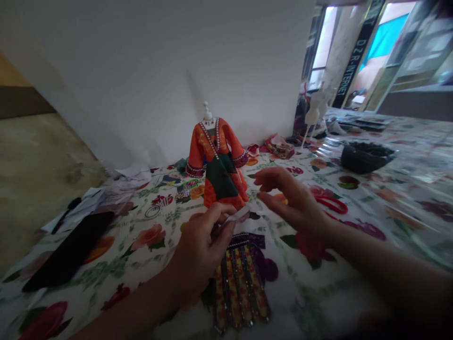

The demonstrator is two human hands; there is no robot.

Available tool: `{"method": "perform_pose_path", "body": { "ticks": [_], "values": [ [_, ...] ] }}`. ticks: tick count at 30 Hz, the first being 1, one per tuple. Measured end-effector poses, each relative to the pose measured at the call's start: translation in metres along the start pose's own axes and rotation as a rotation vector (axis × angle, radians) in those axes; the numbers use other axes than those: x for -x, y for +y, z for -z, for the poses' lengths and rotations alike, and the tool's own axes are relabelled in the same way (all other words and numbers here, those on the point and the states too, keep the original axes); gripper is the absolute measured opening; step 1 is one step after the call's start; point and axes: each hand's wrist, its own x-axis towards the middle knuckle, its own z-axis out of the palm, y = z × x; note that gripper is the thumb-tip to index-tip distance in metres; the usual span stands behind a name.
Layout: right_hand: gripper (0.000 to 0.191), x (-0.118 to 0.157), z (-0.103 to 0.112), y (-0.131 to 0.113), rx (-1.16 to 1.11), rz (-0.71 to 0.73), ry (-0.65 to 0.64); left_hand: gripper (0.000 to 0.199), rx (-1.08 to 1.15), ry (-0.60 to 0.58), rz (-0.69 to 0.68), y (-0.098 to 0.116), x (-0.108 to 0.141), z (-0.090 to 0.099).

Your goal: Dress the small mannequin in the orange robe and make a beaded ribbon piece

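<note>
A miniature orange and dark green dress with beaded trim stands on a small white mannequin on the floral tablecloth. My left hand pinches a small pale strip of fabric or paper just in front of the dress hem. My right hand hovers to the right of the dress, fingers curved and apart, holding nothing. Below my left hand lies a pleated skirt panel in dark, yellow and red with beaded edging, its upper part partly hidden by that hand.
Red-handled scissors lie right of my right hand. A dark bowl sits at the right. Black cloth and papers lie at the left, near the table edge. Fabric scraps lie along the white wall.
</note>
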Motion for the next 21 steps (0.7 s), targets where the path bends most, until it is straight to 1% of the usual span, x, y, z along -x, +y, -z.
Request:
{"method": "perform_pose_path", "body": {
  "ticks": [2,3,4,6,7,9,11,13,14,17,19,21],
  "values": [
    [0.026,-0.010,0.017,-0.002,0.049,-0.028,0.048,0.012,0.079,-0.012,0.045,-0.002,0.000,0.000],
    [0.023,-0.016,0.028,-0.004,0.105,-0.060,0.031,0.012,0.123,-0.022,0.067,-0.004,-0.001,0.000],
    [0.019,-0.020,0.040,-0.006,0.172,-0.082,-0.021,0.012,0.167,-0.031,0.088,-0.005,-0.001,-0.001],
    [0.013,-0.024,0.066,-0.009,0.312,-0.130,-0.189,0.014,0.260,-0.056,0.137,-0.008,0.000,-0.002],
    [0.014,-0.022,0.078,-0.008,0.388,-0.154,-0.265,0.015,0.307,-0.068,0.164,-0.009,0.000,-0.003],
    [0.020,-0.011,0.099,0.000,0.544,-0.224,-0.387,0.016,0.399,-0.084,0.214,-0.012,0.000,-0.003],
    [0.028,0.009,0.114,0.014,0.700,-0.354,-0.469,0.015,0.474,-0.093,0.239,-0.013,0.000,-0.004],
    [0.036,0.030,0.123,0.032,0.829,-0.500,-0.545,0.015,0.524,-0.094,0.230,-0.013,-0.001,-0.005],
    [0.039,0.039,0.124,0.041,0.854,-0.561,-0.567,0.014,0.546,-0.097,0.217,-0.013,-0.001,-0.005],
    [0.040,0.056,0.124,0.060,0.857,-0.593,-0.577,0.015,0.609,-0.108,0.177,-0.010,-0.001,-0.005],
    [0.044,0.058,0.122,0.068,0.844,-0.593,-0.572,0.016,0.639,-0.120,0.183,-0.007,-0.001,-0.004],
    [0.051,0.056,0.120,0.072,0.825,-0.606,-0.576,0.018,0.663,-0.143,0.217,-0.005,-0.001,-0.003]
  ]
}}
